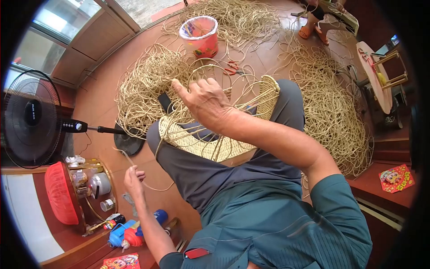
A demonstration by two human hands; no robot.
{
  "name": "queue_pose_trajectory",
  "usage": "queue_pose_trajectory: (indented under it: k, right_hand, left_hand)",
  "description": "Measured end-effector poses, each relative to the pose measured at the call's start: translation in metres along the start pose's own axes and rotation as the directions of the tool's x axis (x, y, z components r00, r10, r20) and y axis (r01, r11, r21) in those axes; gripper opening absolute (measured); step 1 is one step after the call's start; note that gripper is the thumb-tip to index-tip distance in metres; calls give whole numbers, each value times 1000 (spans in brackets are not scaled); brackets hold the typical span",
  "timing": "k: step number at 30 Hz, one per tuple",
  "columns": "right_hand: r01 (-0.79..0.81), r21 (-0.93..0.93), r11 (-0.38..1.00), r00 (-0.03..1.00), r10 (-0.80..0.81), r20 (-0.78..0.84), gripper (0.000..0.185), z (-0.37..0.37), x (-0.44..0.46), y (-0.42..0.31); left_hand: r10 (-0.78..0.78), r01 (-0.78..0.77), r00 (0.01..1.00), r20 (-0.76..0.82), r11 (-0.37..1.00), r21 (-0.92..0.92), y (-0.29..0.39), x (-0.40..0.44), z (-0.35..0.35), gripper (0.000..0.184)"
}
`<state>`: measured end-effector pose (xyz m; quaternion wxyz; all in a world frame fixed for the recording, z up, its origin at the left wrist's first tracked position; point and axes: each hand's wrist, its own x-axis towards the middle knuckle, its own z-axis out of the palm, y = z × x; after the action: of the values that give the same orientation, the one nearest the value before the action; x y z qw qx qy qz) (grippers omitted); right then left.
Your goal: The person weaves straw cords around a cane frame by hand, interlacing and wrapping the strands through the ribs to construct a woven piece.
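A woven curved piece of pale cord rests across the person's lap, with loose strands rising from it. Above its middle is my right hand, back upward, most fingers curled and one digit stretched to the left. Strands pass behind and below that hand; whatever its curled fingers hold is hidden. Out to the left, low beside the knee, my left hand pinches a length of cord, whose short end sticks up past the fingertips.
Big tangles of cord cover the floor on the right, with another heap ahead on the left. Beyond are red-handled pliers and a red bucket. A fan stands left, above a bottle shelf. Another person's feet show far right.
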<state>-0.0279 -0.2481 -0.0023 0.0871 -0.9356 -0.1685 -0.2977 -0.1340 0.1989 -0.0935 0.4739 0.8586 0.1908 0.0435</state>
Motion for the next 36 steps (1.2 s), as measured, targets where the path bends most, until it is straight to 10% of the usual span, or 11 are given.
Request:
queue_pose_trajectory:
  k: [11,16,20,25,28,31,32,36]
  right_hand:
    - [-196,422,885,978,205,23,53,-8,-10,-3]
    - [-425,815,394,885,371,282,36,-25,-10,7]
    - [-408,907,-104,854,307,419,28,-42,-15,28]
    - [-399,828,-394,721,422,549,33,-90,-30,107]
    - [-366,901,-231,692,580,430,54,-119,-74,233]
    - [-262,898,-353,551,710,439,29,-166,-177,417]
    - [-346,873,-343,229,872,433,22,-183,-228,493]
    - [-514,836,-195,-161,978,129,12,-299,-469,606]
  left_hand:
    - [492,-492,870,34,870,7,199,-63,135,28]
    - [821,-804,571,19,554,217,244,-66,200,30]
    - [834,-819,551,-27,547,174,259,-69,241,22]
    - [933,-946,323,157,323,23,270,-111,257,10]
    - [927,-961,228,298,263,-84,246,-122,233,18]
    - [939,-973,228,257,227,33,188,-72,187,19]
    - [926,-966,255,277,230,120,172,-55,164,19]
    - [870,-956,190,455,57,289,151,-28,71,14]
